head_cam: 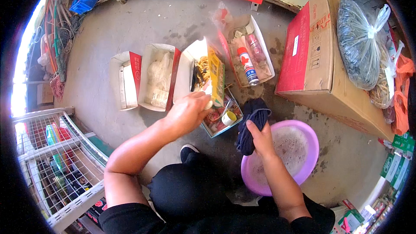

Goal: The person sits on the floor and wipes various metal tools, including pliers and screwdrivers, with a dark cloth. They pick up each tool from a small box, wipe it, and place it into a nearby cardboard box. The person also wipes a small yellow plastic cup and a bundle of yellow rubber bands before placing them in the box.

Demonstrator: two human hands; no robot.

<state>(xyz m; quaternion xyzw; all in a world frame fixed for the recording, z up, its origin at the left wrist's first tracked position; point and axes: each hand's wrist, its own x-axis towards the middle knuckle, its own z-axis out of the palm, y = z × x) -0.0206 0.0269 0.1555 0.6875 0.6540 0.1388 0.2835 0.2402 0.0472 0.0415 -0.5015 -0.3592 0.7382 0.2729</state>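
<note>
My left hand (189,113) has its fingers closed at the near edge of an open yellow-and-white carton (215,74). A pale bit shows by the fingertips; what it is I cannot tell. Tan, looped pieces (203,66) and some dark items lie inside this carton. Bunched in my right hand (261,138) is a dark navy cloth (252,126), held over the rim of a purple plastic basin (312,143). Foamy, greyish water (291,146) fills the basin. Partly under the yellow carton sits a shallow box (213,133) of small items, with a yellow-and-white roll (228,118) among them.
Left stand two open cartons (175,81) (136,74). Beyond, another open carton (269,61) holds a spray can (248,66). A large cardboard box (320,71) at right carries a tied plastic bag (357,48). A wire rack (61,159) flanks me at left. The concrete floor (107,32) has wet patches.
</note>
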